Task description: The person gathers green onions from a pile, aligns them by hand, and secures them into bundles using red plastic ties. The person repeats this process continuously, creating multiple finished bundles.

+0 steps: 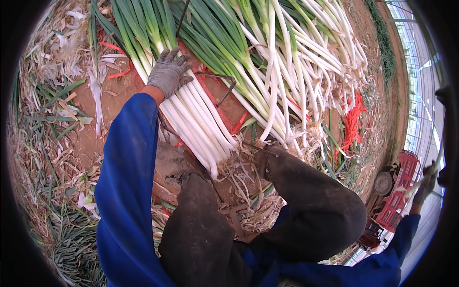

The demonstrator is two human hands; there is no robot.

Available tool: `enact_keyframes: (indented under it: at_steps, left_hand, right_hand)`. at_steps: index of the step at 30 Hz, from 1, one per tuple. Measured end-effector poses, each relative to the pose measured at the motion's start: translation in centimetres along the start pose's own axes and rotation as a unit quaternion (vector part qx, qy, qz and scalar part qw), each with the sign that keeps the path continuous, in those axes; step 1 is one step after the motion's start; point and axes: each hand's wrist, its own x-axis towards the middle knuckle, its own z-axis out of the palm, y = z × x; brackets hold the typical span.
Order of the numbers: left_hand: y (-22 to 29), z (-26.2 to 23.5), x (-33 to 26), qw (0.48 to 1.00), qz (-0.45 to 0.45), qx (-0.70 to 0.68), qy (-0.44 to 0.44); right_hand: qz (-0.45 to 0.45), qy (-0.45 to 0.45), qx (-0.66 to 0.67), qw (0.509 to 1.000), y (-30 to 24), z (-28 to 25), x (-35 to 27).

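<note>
Between rods [232,82], beyond knees [195,193], pressing onions [198,115] with wide-spread fingers of left hand [166,72], probably to keep stalks even. Holding right hand [426,184] well aside; cannot tell its finger spread.

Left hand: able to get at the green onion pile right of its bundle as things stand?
Probably yes. The left hand lies spread on the bundle, and the green onion pile beside it is uncovered. A bent metal rod between the two may need reaching over.

Diffuse daylight brightens a curved, black-cornered view.
</note>
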Motion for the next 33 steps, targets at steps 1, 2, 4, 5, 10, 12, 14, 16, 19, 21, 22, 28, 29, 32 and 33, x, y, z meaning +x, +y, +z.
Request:
enact_keyframes:
  at_steps: [1, 2, 4, 5, 10, 12, 14, 16, 19, 21, 22, 28, 29, 32, 33]
  left_hand:
    - [0.3, 0.2, 0.2, 1.0, 0.0, -0.005, 0.0]
    - [-0.4, -0.9, -0.9, 1.0, -0.011, 0.015, -0.02]
    - [0.0, -1.4, -0.2, 1.0, -0.004, 0.022, -0.015]
    - [0.2, -1.5, 0.2, 1.0, 0.001, 0.02, -0.014]
    - [-0.7, -0.9, -1.6, 0.999, -0.012, 0.036, -0.037]
    - [-0.3, -1.1, -0.8, 0.999, -0.007, 0.039, -0.029]
    - [0.0, -1.5, -0.6, 0.998, -0.007, 0.057, -0.034]
    - [-0.3, -1.3, -0.8, 0.998, -0.011, 0.05, -0.026]
    - [-0.6, 0.3, 0.1, 0.998, 0.026, -0.013, 0.056]
    - [0.2, -0.4, 1.1, 0.998, 0.039, 0.024, 0.053]
    - [-0.9, 0.6, 0.3, 0.997, 0.022, -0.044, 0.059]
    - [-0.2, -0.5, 0.0, 1.0, 0.007, 0.006, 0.017]
    - [-0.4, -0.5, -0.2, 1.0, 0.0, 0.017, 0.005]
    - [-0.4, -0.7, -0.1, 1.0, 0.001, 0.027, -0.002]
    - [-0.3, -0.5, -0.1, 1.0, 0.002, 0.029, 0.01]
  right_hand:
    - [0.052, -0.079, 0.205, 0.974, 0.1, 0.9, 1.5]
    - [-0.009, -0.052, 0.101, 0.993, -0.9, 12.2, 0.6]
    - [-0.035, -0.019, -0.033, 0.999, -8.5, 26.6, -1.1]
    - [-0.076, -0.125, -0.01, 0.989, -10.7, 30.6, -0.9]
    - [-0.013, -0.376, 0.15, 0.914, -20.5, 55.7, -5.1]
    - [0.056, -0.445, 0.239, 0.862, -22.5, 62.4, -8.2]
    - [0.153, -0.507, 0.27, 0.804, -22.8, 67.8, -10.9]
    - [0.255, -0.519, 0.283, 0.765, -20.4, 72.1, -13.7]
    - [0.226, -0.541, 0.197, 0.785, -14.5, 76.4, -16.3]
    - [0.049, -0.536, 0.084, 0.839, -9.3, 78.7, -17.7]
    - [-0.074, -0.512, 0.03, 0.855, -9.2, 78.7, -17.9]
    - [-0.014, -0.549, -0.036, 0.835, -7.4, 76.1, -18.6]
    - [0.009, -0.575, -0.047, 0.817, -7.6, 75.6, -18.3]
    - [-0.009, -0.566, -0.061, 0.822, -6.6, 75.6, -18.0]
    - [-0.033, -0.55, -0.067, 0.832, -6.6, 75.9, -17.9]
